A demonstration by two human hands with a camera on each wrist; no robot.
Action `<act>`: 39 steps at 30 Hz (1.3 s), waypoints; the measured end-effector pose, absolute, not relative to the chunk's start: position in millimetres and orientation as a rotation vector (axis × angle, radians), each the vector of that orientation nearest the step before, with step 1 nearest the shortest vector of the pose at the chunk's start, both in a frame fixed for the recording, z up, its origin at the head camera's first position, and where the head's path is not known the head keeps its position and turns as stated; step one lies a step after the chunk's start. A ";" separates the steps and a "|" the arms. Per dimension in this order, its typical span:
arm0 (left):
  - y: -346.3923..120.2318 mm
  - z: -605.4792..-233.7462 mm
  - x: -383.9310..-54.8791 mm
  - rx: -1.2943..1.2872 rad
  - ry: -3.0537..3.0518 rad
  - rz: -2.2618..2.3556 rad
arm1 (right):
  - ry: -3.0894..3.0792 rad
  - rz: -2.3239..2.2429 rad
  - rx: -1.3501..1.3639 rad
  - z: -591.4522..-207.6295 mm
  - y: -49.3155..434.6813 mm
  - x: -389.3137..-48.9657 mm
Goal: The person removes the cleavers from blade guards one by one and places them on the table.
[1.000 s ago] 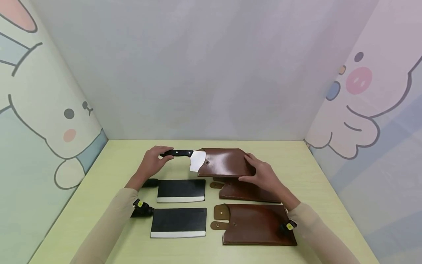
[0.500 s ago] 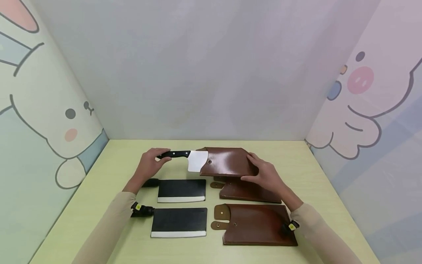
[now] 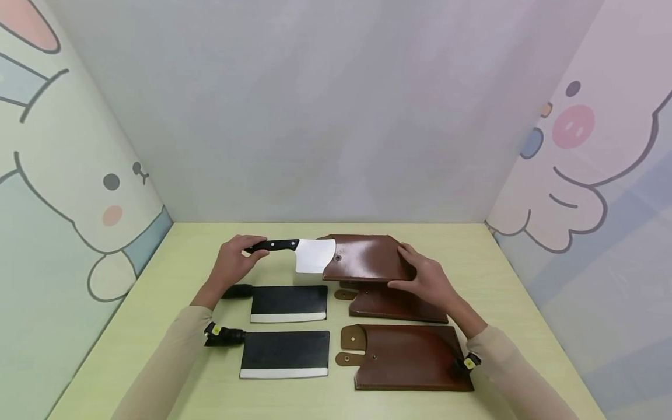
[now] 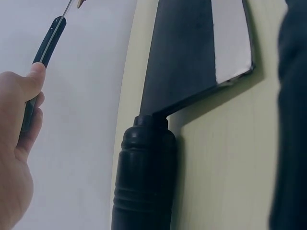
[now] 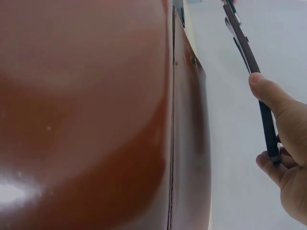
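Note:
In the head view, my left hand (image 3: pixel 234 260) grips the black riveted handle (image 3: pixel 278 245) of a cleaver. Its silver blade (image 3: pixel 314 256) is partly inside a brown leather sheath (image 3: pixel 367 259), the rest bare. My right hand (image 3: pixel 424 276) holds that sheath by its closed right end, thumb and fingers on either side. Both are raised above the table. The left wrist view shows thumb and fingers curled round the handle (image 4: pixel 50 40). From the edge, the right wrist view shows the raised sheath (image 5: pixel 247 52) pinched between thumb and fingers.
Two dark-bladed cleavers lie on the left of the table, one farther (image 3: pixel 289 302) and one nearer (image 3: pixel 286 353). On the right lie two brown sheaths, a farther one (image 3: pixel 394 305) partly covered and a nearer one (image 3: pixel 409 359). A grey wall (image 3: pixel 336 146) stands behind.
My left hand has moved left with the cleaver, while my right hand and the sheath have shifted slightly right. More of the silver blade shows outside the sheath.

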State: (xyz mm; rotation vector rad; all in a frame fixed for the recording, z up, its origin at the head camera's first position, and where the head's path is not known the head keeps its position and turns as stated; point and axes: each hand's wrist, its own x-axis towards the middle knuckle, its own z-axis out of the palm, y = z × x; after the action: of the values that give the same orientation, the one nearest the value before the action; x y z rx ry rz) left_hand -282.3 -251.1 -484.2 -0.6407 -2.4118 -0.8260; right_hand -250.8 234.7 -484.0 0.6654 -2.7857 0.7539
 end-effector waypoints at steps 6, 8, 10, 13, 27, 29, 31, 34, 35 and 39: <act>-255.3 -483.5 -281.5 -0.636 -2.401 -0.803 | -2.777 0.759 0.660 -483.5 238.8 -250.0; -256.9 -482.6 -281.7 -0.634 -2.400 -0.801 | -2.773 0.760 0.662 -482.2 239.6 -250.1; -258.4 -481.8 -282.3 -0.632 -2.402 -0.798 | -2.774 0.755 0.662 -480.9 240.5 -250.7; -261.3 -480.7 -282.4 -0.621 -2.401 -0.802 | -2.782 0.749 0.658 -478.6 241.5 -251.7; -272.0 -472.6 -281.8 -0.586 -2.406 -0.770 | -2.790 0.750 0.626 -472.1 249.0 -255.0; -273.7 -471.8 -282.4 -0.577 -2.408 -0.764 | -2.789 0.763 0.620 -472.0 251.7 -255.8; -275.3 -470.9 -282.9 -0.574 -2.411 -0.762 | -2.788 0.771 0.612 -472.4 254.9 -256.4; -277.5 -469.2 -283.2 -0.569 -2.418 -0.760 | -2.788 0.783 0.607 -473.7 259.2 -257.4; -278.1 -468.7 -283.2 -0.569 -2.420 -0.758 | -2.789 0.783 0.605 -474.2 260.6 -257.7; -280.7 -466.7 -283.7 -0.564 -2.426 -0.746 | -2.795 0.774 0.611 -475.5 264.1 -258.7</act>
State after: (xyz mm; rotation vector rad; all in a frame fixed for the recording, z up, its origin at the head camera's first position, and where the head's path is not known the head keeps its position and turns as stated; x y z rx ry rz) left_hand -283.7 -280.7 -466.7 -0.5636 -2.4262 -0.7465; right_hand -258.7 264.1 -475.5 0.6112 -2.7948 0.7745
